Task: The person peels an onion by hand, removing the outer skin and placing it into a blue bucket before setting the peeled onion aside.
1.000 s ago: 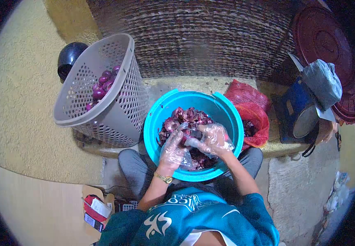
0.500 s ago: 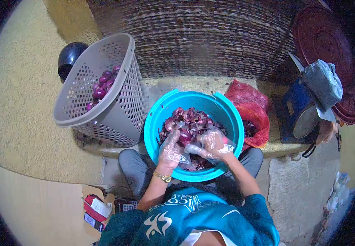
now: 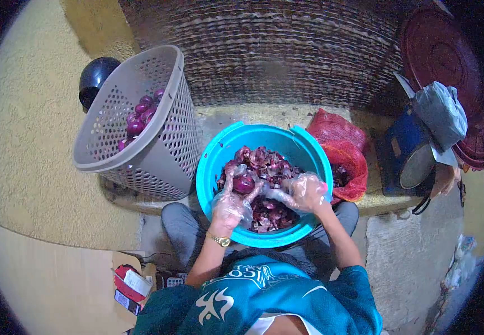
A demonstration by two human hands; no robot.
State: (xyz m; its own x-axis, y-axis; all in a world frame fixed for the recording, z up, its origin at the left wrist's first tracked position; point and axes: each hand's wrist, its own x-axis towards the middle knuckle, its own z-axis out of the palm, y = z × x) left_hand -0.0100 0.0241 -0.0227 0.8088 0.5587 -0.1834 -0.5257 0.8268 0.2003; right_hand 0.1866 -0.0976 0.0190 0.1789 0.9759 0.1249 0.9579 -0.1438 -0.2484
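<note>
A red onion (image 3: pixel 243 185) rests in my left hand (image 3: pixel 231 205), gripped between thumb and fingers. A thin clear plastic glove covers each hand. My right hand (image 3: pixel 305 192) is closed just right of the onion, its thumb pointing toward it. A small pink bit shows at the right hand's outer edge; the rest of what it holds is hidden. Both hands are over a turquoise tub (image 3: pixel 319 153) with loose purple onion skins (image 3: pixel 270 215) inside.
A grey perforated basket (image 3: pixel 183 120) with several onions (image 3: pixel 136 127) stands left, a dark helmet-like object (image 3: pixel 98 78) behind it. Right are a red mesh sack (image 3: pixel 337 129), a blue scale (image 3: pixel 401 139) with a plastic bag (image 3: pixel 442 111), and a dark red lid (image 3: pixel 440 56). A phone (image 3: pixel 127 302) lies lower left.
My right hand has moved slightly right, away from the onion. My left hand has shifted a little left and lower, with its fingers spread wider around the onion.
</note>
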